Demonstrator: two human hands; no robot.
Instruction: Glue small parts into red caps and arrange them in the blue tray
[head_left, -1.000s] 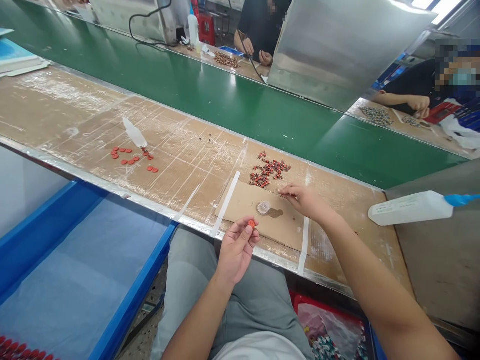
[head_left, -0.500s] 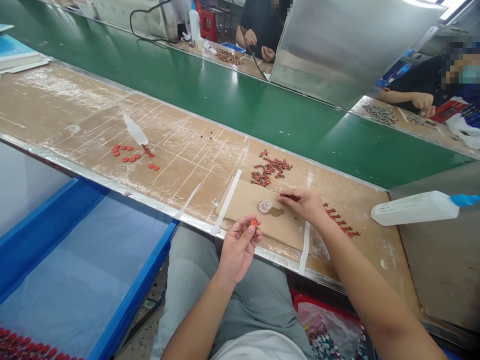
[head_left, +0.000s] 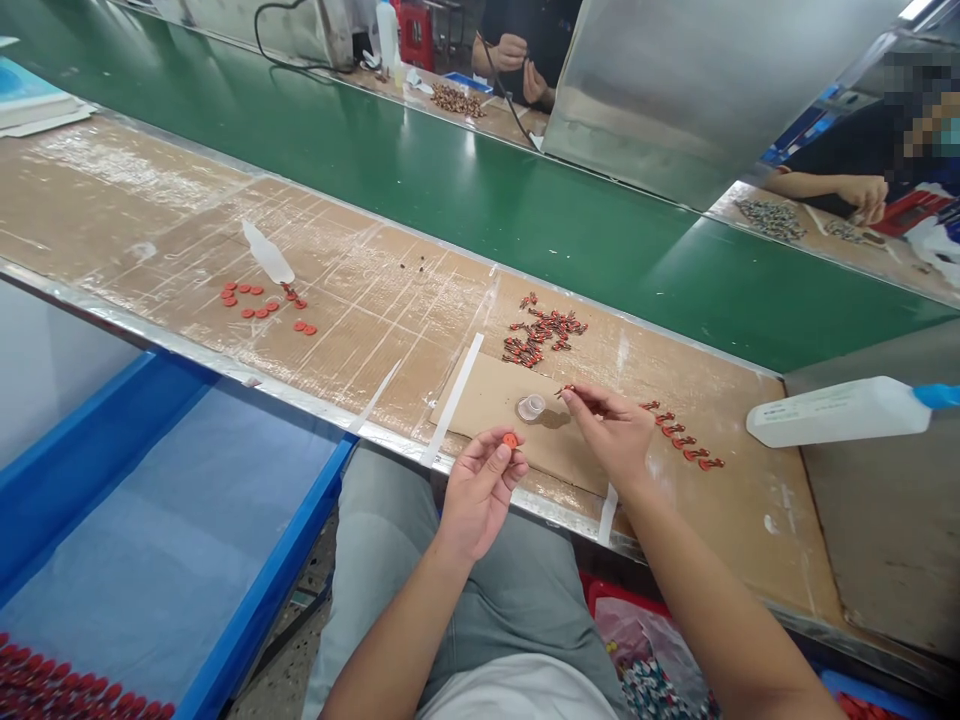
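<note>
My left hand [head_left: 480,490] pinches a small red disc [head_left: 510,440] at the near edge of the bench. My right hand [head_left: 611,428] is closed on a thin red-and-dark pin-like part [head_left: 566,391], held just right of a small clear cup [head_left: 530,407] on a cardboard sheet [head_left: 491,400]. A pile of the same red parts [head_left: 541,337] lies beyond the cup. A short row of several more parts [head_left: 681,436] lies to the right of my right hand.
Loose red discs [head_left: 261,306] and a clear plastic piece [head_left: 268,260] lie at the left. A white squeeze bottle [head_left: 840,410] lies on its side at the right. A green conveyor belt [head_left: 450,190] runs behind; other people work beyond it. A blue tray [head_left: 135,540] sits lower left.
My right hand drew back from the pile with a part and came toward the cup and my left hand. The row of parts at its right came into view.
</note>
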